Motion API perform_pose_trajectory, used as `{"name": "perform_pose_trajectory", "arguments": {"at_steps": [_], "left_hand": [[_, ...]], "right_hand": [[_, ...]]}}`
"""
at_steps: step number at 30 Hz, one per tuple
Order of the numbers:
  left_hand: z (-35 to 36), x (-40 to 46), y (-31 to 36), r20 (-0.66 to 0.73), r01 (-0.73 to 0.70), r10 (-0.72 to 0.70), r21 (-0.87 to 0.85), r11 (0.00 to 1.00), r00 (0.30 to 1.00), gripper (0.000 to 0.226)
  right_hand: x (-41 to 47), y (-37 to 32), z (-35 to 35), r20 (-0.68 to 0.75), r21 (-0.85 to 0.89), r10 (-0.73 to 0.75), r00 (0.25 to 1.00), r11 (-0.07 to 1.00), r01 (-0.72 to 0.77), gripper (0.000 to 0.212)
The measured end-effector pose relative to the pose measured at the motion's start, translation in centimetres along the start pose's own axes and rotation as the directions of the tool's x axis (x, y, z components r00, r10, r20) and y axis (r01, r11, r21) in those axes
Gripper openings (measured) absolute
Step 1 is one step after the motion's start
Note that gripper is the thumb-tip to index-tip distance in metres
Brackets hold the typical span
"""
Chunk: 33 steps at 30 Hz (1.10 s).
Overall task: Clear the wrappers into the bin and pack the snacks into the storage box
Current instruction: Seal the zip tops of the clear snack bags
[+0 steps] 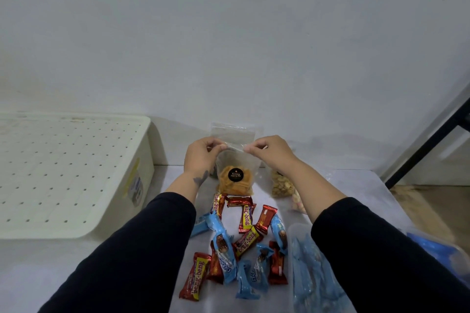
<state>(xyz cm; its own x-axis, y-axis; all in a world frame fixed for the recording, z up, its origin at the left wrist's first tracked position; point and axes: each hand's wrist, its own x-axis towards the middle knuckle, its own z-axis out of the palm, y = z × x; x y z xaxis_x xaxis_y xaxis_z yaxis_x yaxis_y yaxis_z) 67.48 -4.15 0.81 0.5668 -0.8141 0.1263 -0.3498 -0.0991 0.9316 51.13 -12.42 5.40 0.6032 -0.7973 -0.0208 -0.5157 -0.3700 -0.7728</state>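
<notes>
A clear zip pouch of orange chips [235, 180] with a round black label stands upright at the table's far side. My left hand [202, 153] and my right hand [269, 151] each pinch its zip strip at the top, thumbs and fingers closed on the plastic. In front of the pouch lies a loose heap of wrapped snack bars [241, 244], red-and-yellow ones mixed with light blue ones. A clear plastic container [305, 269] holding blue-wrapped bars sits under my right forearm.
A large cream storage box [122, 200] with a perforated lid [56, 175] fills the left side. A bag of pale nuts [281, 186] lies right of the pouch. A blue bag [437, 251] sits at the right edge, a dark metal frame [432, 145] beyond it.
</notes>
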Motion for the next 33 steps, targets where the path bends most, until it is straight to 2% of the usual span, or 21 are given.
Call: {"name": "perform_pose_trajectory", "arguments": {"at_steps": [2,4,6,7,10,15,18,21,23,26,28,29,31,33], "left_hand": [[0.2,-0.3,0.2,-0.035,0.003,-0.004,-0.028,1.0,0.999,0.006],[0.5,-0.8,0.6,-0.113,0.039,-0.045,-0.058,0.998,0.993,0.018],[0.9,-1.3,1.0,-0.247,0.143,-0.153,-0.059,0.988,0.957,0.029],[1.2,-1.5,1.1,-0.283,0.196,-0.207,-0.07,0.978,0.936,0.028],[1.8,-2.1,1.4,-0.196,0.248,-0.294,-0.229,0.941,0.935,0.037],[1.5,-2.4,1.3,-0.07,0.275,-0.329,-0.402,0.873,0.942,0.015],[1.3,-2.8,1.2,-0.017,0.285,-0.325,-0.438,0.853,0.946,0.012],[1.2,-3.1,1.3,-0.021,0.275,-0.319,-0.454,0.848,0.948,0.012],[1.1,-3.2,1.3,-0.029,0.252,-0.291,-0.425,0.869,0.956,0.012],[1.0,-3.6,0.7,-0.155,0.148,-0.174,-0.168,0.975,0.972,0.013],[0.9,-3.6,-0.2,-0.241,0.138,-0.156,-0.087,0.987,0.958,0.018],[0.8,-3.5,-0.8,-0.243,0.154,-0.169,-0.079,0.985,0.955,0.025],[0.7,-3.0,-1.9,-0.162,0.195,-0.204,-0.069,0.978,0.965,0.037],[0.8,-2.8,-2.7,-0.064,0.232,-0.235,-0.058,0.971,0.97,0.035]], "right_hand": [[-0.2,-0.1,0.4,-0.011,0.035,-0.01,1.0,0.999,0.011,0.02],[-0.2,0.0,1.0,-0.059,0.021,-0.011,0.998,1.0,0.013,0.016],[-0.3,-0.4,1.4,-0.102,0.007,-0.005,0.995,1.0,0.006,0.011],[-0.4,-0.6,1.7,-0.118,0.006,-0.005,0.993,1.0,0.006,0.01],[-0.6,-1.0,2.4,-0.147,0.016,-0.005,0.989,1.0,0.008,0.012],[-1.0,-1.2,3.3,-0.16,0.025,0.003,0.987,1.0,0.001,0.02],[-1.1,-1.3,3.5,-0.204,-0.014,0.024,0.979,1.0,-0.027,0.027],[-1.2,-1.4,3.6,-0.216,-0.032,0.045,0.975,0.998,-0.054,0.031],[-1.2,-1.6,3.6,-0.212,-0.052,0.035,0.977,0.998,-0.047,0.03],[-1.0,-1.6,3.4,-0.165,-0.075,0.008,0.986,0.997,-0.02,0.023],[-0.8,-1.5,3.2,-0.122,-0.069,0.006,0.992,0.997,-0.015,0.022],[-0.7,-1.4,3.0,-0.106,-0.056,0.01,0.994,0.998,-0.017,0.023],[-0.4,-1.3,2.8,-0.084,-0.032,0.017,0.996,0.999,-0.02,0.026],[-0.3,-1.2,2.7,-0.064,-0.009,0.007,0.998,1.0,-0.008,0.026]]}}
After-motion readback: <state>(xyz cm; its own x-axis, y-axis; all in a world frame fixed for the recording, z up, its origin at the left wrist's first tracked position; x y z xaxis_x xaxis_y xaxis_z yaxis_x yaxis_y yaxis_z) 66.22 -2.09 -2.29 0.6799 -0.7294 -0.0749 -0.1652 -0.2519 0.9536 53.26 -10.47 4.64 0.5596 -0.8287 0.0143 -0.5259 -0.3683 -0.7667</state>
